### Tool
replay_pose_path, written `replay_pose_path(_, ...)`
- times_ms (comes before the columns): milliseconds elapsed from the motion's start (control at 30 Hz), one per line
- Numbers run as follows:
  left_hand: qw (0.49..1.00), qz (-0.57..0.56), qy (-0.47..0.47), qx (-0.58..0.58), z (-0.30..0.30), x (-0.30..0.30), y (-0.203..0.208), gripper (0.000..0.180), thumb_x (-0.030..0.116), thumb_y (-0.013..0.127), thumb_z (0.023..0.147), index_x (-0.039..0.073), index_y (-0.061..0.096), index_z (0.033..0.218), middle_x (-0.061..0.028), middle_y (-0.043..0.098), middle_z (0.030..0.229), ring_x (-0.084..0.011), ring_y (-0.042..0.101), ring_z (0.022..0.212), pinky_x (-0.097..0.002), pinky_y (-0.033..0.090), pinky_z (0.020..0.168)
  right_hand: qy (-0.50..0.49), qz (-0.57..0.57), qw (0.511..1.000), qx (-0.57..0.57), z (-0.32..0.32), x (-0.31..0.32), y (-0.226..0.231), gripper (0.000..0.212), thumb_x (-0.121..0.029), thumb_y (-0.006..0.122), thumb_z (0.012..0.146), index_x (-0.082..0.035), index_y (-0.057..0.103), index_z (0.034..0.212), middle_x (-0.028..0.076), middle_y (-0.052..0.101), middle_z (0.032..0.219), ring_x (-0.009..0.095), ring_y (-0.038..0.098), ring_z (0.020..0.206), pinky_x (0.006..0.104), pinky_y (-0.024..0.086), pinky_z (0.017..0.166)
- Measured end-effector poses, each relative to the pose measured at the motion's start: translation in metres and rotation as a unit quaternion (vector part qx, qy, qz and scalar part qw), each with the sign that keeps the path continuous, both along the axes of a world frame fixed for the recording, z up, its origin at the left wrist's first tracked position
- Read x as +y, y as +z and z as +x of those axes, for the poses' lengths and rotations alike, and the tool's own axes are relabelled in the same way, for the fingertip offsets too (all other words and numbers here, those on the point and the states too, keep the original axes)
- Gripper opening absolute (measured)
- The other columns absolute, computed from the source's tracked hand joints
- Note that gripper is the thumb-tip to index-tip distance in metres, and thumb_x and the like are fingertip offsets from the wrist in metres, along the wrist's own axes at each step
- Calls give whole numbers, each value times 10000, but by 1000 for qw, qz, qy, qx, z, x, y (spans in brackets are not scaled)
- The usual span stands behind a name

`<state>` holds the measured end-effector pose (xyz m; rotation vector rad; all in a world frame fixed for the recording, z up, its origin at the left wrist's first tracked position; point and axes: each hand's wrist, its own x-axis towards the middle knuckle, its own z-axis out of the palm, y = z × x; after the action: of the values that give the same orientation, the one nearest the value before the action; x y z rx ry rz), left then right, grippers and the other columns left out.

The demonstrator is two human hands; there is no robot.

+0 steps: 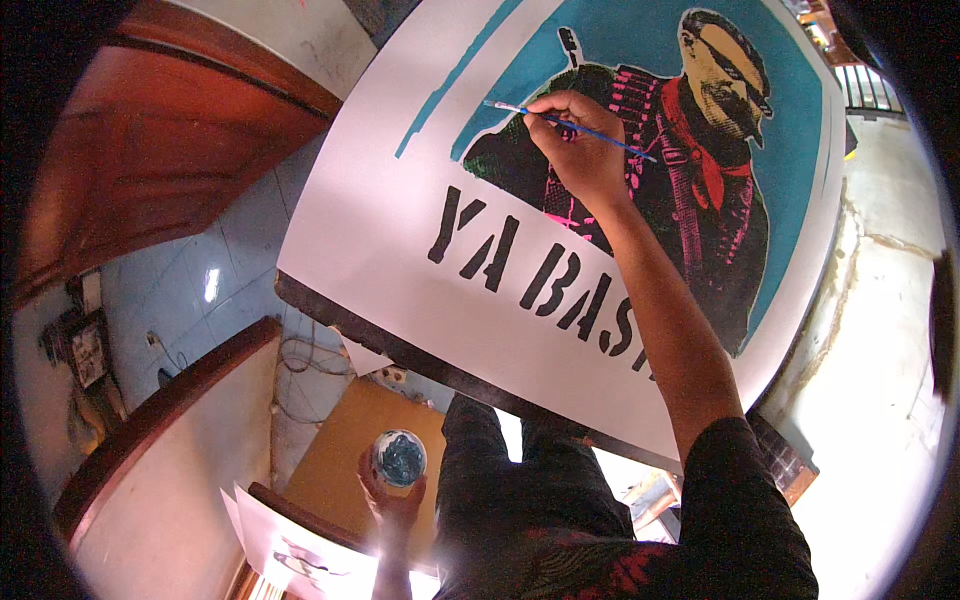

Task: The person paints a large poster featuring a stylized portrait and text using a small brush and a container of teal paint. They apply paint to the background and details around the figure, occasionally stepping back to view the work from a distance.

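Observation:
My right hand (580, 140) pinches a thin blue-handled paintbrush (512, 107) over a large painted poster (350, 220). The brush tip is at the blue background strip, left of a printed figure (715, 110) with a red scarf (705, 150); whether it touches the paper I cannot tell. Big black stencil letters (560, 290) run below the figure, partly hidden by my right forearm. Low on the left, my left hand (393, 505) grips a small round cup (400, 458) with blue-grey paint inside.
The poster lies on a dark-edged board (330, 312). A brown wooden surface (345, 410) is beneath the cup. To the left are a red-brown door (190, 150), a low wall with a wooden cap (170, 420) and loose cables (305, 355). Another printed sheet (300, 550) stands at bottom left.

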<state>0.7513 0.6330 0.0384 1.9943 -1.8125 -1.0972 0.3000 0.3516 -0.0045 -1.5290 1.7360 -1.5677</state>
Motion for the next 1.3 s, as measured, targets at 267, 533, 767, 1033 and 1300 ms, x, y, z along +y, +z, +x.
replay_pose_path(267, 1000, 6, 1, 19, -3, -1, -11, 978, 286, 840, 651, 51, 310, 1439, -175, 378, 1366, -364, 423, 1267, -495, 379, 1062, 22, -44, 996, 75, -2, 1, -6, 100, -3, 696, 767, -46, 661, 850, 41, 678, 763, 77, 626, 679, 230, 488, 616)
replay_pose_path(533, 1000, -9, -9, -2, -20, -18, -4, 924, 296, 831, 645, 54, 356, 1399, -158, 395, 1336, -352, 435, 1240, -485, 396, 1033, 28, -46, 995, 78, -2, 4, -5, 106, 1, 704, 750, -51, 662, 832, 43, 680, 745, 87, 639, 677, 233, 495, 622)
replay_pose_path(767, 999, -6, -32, 18, -15, -17, -5, 973, 197, 830, 657, 63, 272, 1444, -184, 375, 1378, -355, 414, 1283, -488, 376, 1072, 38, -67, 991, 106, 1, 1, -5, 110, 3, 688, 736, -50, 664, 829, 53, 684, 751, 100, 654, 686, 240, 506, 626)
replay_pose_path(1033, 1000, -20, -16, 18, -15, -13, -12, 935, 256, 836, 636, 58, 350, 1410, -159, 398, 1337, -352, 414, 1268, -492, 378, 1061, 37, -55, 991, 114, 0, 3, -7, 103, -24, 690, 727, -61, 662, 819, 62, 689, 767, 140, 673, 715, 259, 521, 659)
replay_pose_path(1300, 999, 11, 4, 42, -14, -11, -15, 965, 250, 836, 638, 62, 317, 1429, -161, 381, 1361, -345, 403, 1286, -491, 372, 1072, 49, -85, 987, 126, -1, 0, -8, 102, -2, 681, 721, -54, 668, 808, 54, 694, 757, 109, 672, 694, 238, 516, 640)
